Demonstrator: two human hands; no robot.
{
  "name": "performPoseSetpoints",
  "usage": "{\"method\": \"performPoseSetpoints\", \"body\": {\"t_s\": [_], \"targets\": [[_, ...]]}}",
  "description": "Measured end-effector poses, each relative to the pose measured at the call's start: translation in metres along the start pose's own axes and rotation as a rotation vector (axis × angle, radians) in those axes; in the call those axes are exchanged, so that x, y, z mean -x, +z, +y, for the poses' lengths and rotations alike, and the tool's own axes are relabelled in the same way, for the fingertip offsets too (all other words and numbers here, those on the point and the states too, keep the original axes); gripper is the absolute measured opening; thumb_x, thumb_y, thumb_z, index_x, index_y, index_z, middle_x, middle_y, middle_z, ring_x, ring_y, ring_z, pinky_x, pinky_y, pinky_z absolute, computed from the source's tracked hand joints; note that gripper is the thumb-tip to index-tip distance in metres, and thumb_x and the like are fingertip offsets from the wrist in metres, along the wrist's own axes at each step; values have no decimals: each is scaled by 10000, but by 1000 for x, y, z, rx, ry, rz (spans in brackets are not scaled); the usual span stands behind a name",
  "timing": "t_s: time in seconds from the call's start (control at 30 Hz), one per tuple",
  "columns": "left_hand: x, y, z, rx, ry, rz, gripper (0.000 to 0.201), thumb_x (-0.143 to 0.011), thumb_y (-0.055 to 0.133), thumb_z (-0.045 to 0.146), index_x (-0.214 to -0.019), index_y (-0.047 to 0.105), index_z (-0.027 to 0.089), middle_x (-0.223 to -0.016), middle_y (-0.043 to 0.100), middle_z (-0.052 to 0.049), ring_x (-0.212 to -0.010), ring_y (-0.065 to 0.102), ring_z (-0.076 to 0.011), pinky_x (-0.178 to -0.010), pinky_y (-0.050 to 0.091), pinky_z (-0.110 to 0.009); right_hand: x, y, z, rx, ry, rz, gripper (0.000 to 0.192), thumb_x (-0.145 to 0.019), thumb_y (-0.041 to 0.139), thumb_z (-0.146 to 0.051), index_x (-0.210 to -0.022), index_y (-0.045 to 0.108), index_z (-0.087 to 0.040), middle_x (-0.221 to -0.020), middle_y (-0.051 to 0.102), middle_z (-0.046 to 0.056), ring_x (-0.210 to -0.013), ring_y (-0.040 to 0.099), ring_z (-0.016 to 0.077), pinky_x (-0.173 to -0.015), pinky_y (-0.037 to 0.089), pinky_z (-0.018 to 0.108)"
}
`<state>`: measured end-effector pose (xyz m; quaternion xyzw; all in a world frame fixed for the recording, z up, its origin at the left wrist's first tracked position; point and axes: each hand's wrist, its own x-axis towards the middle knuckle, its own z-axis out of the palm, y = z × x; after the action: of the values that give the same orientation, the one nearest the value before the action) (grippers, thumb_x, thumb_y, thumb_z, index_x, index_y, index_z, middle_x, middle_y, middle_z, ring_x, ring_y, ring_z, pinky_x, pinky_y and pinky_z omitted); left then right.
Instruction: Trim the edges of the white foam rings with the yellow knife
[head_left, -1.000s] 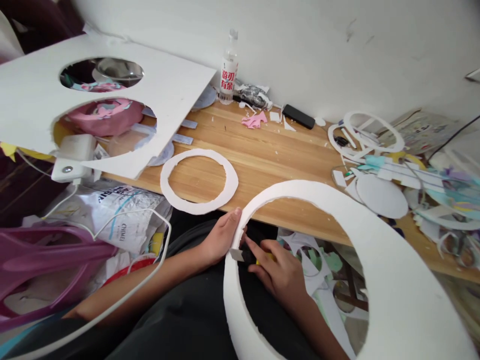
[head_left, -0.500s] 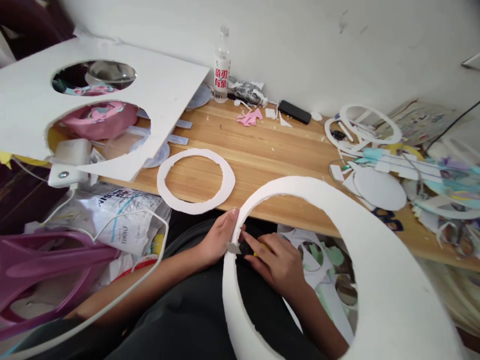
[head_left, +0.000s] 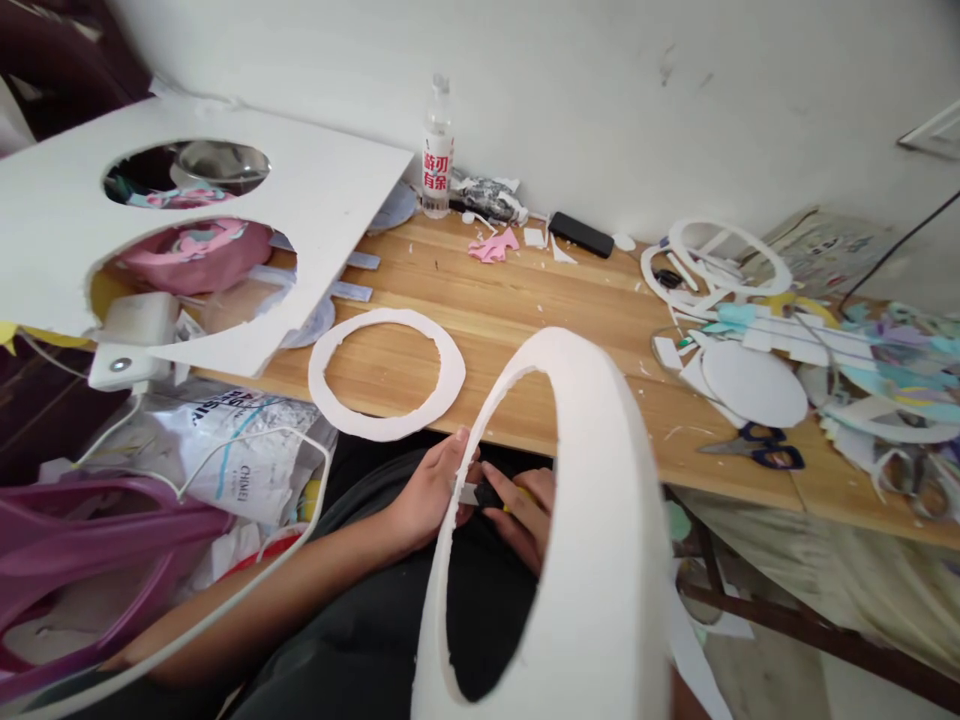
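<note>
A large white foam ring stands tilted on edge over my lap, its near side filling the lower middle of the view. My left hand pinches the ring's left rim. My right hand reaches through the hole and grips a utility knife with a black and yellow body, its blade against the inner edge by my left fingers. A smaller flat white foam ring lies on the wooden desk just beyond my hands.
A white foam board with two round holes overhangs the desk's left end. A clear bottle and a black case stand by the wall. Foam rings, discs, paper scraps and scissors crowd the right. Bags and a white cable lie at left.
The large ring has swung from nearly flat to steeply on edge, so its hole now looks narrow. Both hands have stayed at its left rim with the knife.
</note>
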<state>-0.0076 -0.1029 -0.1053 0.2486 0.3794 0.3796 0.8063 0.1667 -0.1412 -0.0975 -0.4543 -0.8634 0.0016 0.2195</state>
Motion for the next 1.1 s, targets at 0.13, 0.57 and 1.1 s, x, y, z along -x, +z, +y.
{"method": "performPoseSetpoints", "body": {"t_s": [0.13,0.57,1.1], "targets": [[1,4,-2,8,-10,38,500,-794,622,661,-700,437,205,-474,403,102,-311,304,-39,-295,258,-174,6,5,5,10,-12,47,445,-959,575,-362,-1384,553,-234,-852,647,53,-766,578,176,-717,434,311],[2,1,-3,65,-28,26,472,-838,584,639,-714,417,216,-434,365,104,-348,296,-58,-312,233,-158,32,16,33,-209,216,178,437,-972,492,-240,-1408,518,-239,-904,652,65,-765,612,183,-701,502,306],[-1,-4,-4,-368,241,-2,416,-914,523,551,-738,550,175,-665,477,35,-629,411,-120,-577,356,-237,-15,11,-22,-753,646,-7,250,-903,594,-405,-771,592,-193,-657,550,-41,-604,503,109,-591,426,210]]}}
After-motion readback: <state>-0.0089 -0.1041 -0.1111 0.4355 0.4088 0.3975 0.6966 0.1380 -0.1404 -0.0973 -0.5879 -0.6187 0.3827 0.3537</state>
